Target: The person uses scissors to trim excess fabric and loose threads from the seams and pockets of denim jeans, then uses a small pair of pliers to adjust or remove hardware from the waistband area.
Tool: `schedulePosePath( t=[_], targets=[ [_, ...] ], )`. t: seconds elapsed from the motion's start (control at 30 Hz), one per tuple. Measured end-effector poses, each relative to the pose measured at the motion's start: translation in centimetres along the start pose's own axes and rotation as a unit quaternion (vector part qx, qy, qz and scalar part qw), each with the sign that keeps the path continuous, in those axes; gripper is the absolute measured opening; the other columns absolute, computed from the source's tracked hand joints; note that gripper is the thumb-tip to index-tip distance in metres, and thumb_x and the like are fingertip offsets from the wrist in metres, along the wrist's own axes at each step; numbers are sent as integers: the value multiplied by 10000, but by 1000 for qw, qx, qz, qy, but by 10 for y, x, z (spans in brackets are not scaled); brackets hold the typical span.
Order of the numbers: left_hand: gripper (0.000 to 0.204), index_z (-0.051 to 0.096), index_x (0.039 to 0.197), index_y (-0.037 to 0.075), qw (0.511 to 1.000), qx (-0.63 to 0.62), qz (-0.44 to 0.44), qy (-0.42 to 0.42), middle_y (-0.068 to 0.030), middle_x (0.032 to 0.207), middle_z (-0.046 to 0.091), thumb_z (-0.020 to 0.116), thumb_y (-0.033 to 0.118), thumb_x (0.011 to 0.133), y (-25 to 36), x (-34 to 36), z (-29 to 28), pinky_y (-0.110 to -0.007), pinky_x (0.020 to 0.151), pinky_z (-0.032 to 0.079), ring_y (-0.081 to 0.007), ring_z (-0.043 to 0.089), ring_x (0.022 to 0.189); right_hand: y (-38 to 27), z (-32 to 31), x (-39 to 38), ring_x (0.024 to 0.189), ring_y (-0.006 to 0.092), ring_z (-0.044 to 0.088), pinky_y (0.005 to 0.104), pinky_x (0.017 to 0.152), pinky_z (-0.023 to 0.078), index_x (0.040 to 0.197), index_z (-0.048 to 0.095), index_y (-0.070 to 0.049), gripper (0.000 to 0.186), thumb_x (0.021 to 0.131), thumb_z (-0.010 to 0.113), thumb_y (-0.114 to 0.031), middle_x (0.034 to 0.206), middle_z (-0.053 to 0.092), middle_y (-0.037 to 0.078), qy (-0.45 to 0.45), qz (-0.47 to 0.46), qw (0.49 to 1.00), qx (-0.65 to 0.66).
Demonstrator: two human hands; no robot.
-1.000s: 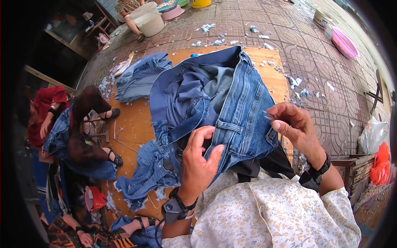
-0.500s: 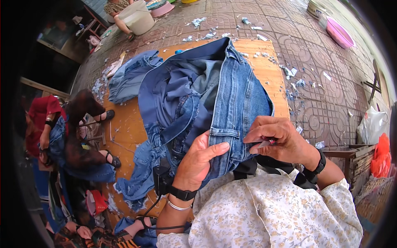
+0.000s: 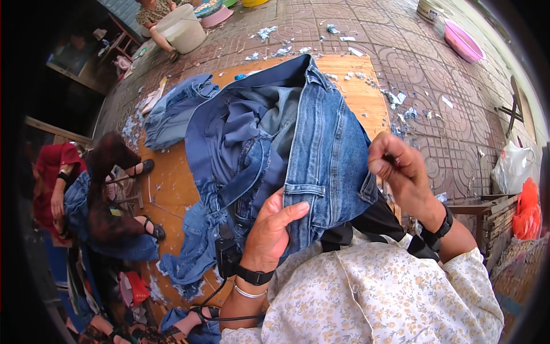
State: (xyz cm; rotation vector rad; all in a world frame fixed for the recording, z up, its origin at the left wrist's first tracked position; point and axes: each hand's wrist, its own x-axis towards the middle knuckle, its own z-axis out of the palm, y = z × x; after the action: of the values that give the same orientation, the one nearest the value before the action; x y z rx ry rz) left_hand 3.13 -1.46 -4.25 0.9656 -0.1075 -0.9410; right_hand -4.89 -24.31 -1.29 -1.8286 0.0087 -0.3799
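Note:
A pair of blue jeans (image 3: 329, 155) lies over my lap and the table edge, its waistband open and lining turned up. My left hand (image 3: 272, 229) grips the waistband beside a belt loop, thumb on the outside and fingers hidden beneath the denim. Just right of the jeans, my right hand (image 3: 401, 172) is raised and closed, fingertips pinched together. It holds small thread snips, now almost wholly hidden by the fingers; their blade and dark red part showed earlier.
The wooden table (image 3: 366, 92) carries more denim (image 3: 177, 109) and lint. On the left sit other people, one with denim (image 3: 123, 243) on the lap. A white bucket (image 3: 182, 28) and pink basin (image 3: 463, 41) stand on the scrap-strewn paving. A wooden crate (image 3: 487, 221) is at right.
My right hand has moved up and right, away from the waistband, and the snips have slipped from sight in its fingers. My left hand keeps its grip on the jeans.

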Motion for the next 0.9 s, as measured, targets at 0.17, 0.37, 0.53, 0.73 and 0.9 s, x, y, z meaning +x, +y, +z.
schedulePosePath(
  t=[0.17, 0.37, 0.53, 0.73, 0.9],
  targets=[
    [413, 528, 1193, -38, 999, 3, 36, 12, -90, 1104, 630, 611, 29, 794, 17, -1, -11, -283, 949, 419, -154, 595, 1002, 43, -76, -9, 613, 107, 364, 251, 558, 338, 816, 498, -12, 182, 862, 638, -119, 697, 434, -1, 193, 59, 946, -254],
    [432, 516, 1212, -43, 994, 89, 64, -25, -87, 1117, 625, 606, 30, 796, 55, 17, -2, -275, 942, 424, -140, 594, 994, 55, -84, -23, 601, 96, 438, 230, 552, 382, 923, 595, -18, 220, 799, 709, -160, 865, 603, 19, 196, 89, 936, -280],
    [379, 540, 1155, -38, 983, 146, 82, -70, -93, 1068, 644, 633, 47, 798, 88, 42, 3, -277, 916, 450, -140, 609, 963, 17, -25, -17, 627, 82, 470, 217, 568, 393, 958, 568, -43, 467, 702, 791, -364, 828, 567, 11, 26, 27, 995, -89],
    [171, 554, 1002, -14, 966, 227, 116, -44, -56, 955, 651, 582, -39, 835, 94, 70, 1, -220, 779, 491, -82, 603, 837, 24, 20, -19, 645, 151, 534, 274, 591, 457, 1012, 498, -31, 489, 687, 798, -240, 769, 520, 53, 11, 12, 992, -124],
    [185, 546, 996, -20, 935, 314, 164, 10, -75, 950, 635, 590, -44, 818, 81, 74, -5, -238, 743, 476, -100, 583, 832, 31, 21, -22, 685, 143, 558, 262, 622, 471, 1089, 497, -23, 433, 689, 657, 18, 823, 545, 61, 50, -6, 996, -73]
  ],
)
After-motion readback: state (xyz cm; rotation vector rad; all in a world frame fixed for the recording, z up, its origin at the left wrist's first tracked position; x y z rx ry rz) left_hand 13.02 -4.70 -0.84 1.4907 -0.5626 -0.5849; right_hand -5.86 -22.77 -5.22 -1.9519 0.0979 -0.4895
